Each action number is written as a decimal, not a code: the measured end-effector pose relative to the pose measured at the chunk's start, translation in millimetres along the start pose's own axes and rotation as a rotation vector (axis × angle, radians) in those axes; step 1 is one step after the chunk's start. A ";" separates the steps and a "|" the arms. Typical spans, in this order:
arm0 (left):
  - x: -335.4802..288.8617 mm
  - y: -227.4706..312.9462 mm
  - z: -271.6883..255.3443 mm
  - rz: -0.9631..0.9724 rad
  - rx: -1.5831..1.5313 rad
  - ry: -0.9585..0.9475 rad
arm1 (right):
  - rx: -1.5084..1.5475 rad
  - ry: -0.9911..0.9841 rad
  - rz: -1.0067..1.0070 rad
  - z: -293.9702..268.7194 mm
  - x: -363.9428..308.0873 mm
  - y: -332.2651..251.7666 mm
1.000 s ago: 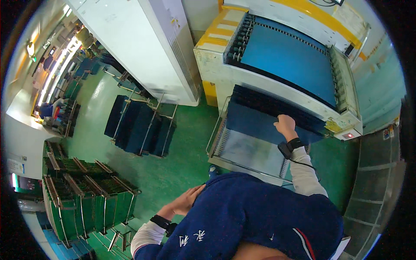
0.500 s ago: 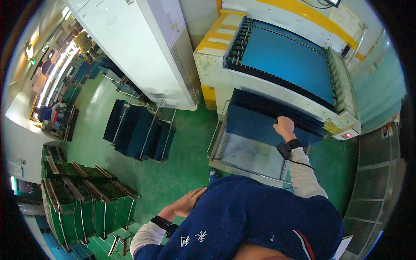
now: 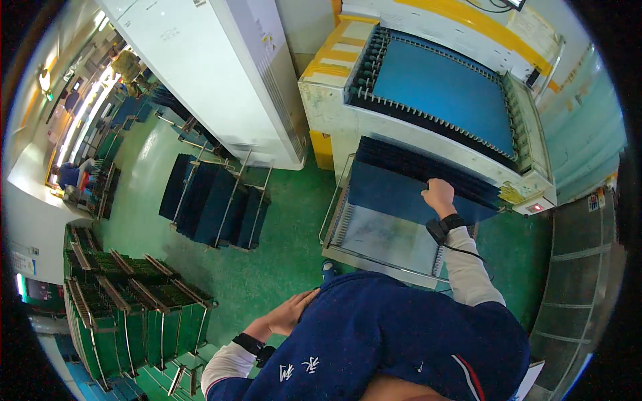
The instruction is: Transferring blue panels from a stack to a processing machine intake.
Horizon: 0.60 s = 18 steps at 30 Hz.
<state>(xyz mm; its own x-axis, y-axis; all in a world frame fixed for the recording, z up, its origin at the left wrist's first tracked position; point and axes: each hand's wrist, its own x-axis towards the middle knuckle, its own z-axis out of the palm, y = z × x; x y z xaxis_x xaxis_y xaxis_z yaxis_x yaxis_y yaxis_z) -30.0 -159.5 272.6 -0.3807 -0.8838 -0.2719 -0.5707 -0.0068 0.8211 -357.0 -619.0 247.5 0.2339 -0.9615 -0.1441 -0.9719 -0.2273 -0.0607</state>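
My right hand (image 3: 439, 195) is closed at the upper edge of a dark blue panel (image 3: 391, 194), its fingers wrapped over that edge. The panel leans in a slotted rack (image 3: 380, 264), in front of a stack of similar dark panels (image 3: 408, 160). My left hand (image 3: 291, 314) lies against the side of my dark blue top at the waist. Its fingers are stretched out and it holds nothing. Beyond the rack, a bright blue panel (image 3: 438, 93) lies flat on the rollers of a pale machine (image 3: 428, 127).
A tall white cabinet (image 3: 221, 73) stands left of the machine. Wheeled racks with dark panels (image 3: 210, 200) and with green panels (image 3: 134, 321) stand on the green floor. Grey metal framing (image 3: 575, 287) is at right. People are at work far left.
Both hands keep their places. On the machine, a little more of the front roller row shows along the near edge of the bright blue panel.
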 end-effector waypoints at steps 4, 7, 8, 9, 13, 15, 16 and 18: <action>-0.2 2.6 -1.9 0.010 -0.016 0.006 | -0.007 0.003 -0.004 0.3 0.0 0.7; -0.3 2.4 -1.3 0.005 -0.007 0.007 | -0.008 0.004 -0.014 -0.6 0.5 -0.2; 0.0 2.2 -1.2 0.002 -0.002 0.006 | -0.010 0.011 -0.019 0.4 1.0 0.7; 0.5 1.5 -1.1 -0.004 0.001 -0.001 | -0.012 0.018 -0.024 1.1 1.3 1.2; 2.7 -4.9 1.6 0.003 -0.007 -0.012 | -0.004 0.077 -0.057 9.0 4.3 6.8; 3.0 -4.9 1.8 0.007 -0.013 -0.011 | -0.003 0.076 -0.054 9.6 5.0 6.8; 2.8 -4.4 1.8 0.003 -0.012 -0.011 | -0.005 0.071 -0.051 9.7 5.3 7.1; 2.7 -5.0 2.9 0.002 -0.003 -0.008 | -0.006 0.063 -0.047 8.0 5.8 5.3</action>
<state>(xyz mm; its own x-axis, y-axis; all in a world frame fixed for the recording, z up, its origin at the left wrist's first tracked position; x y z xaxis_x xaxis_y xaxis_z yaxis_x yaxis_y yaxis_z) -30.3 -160.5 266.2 -0.3873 -0.8801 -0.2747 -0.5678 -0.0070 0.8231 -360.6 -624.6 238.5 0.2777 -0.9574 -0.0792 -0.9600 -0.2734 -0.0600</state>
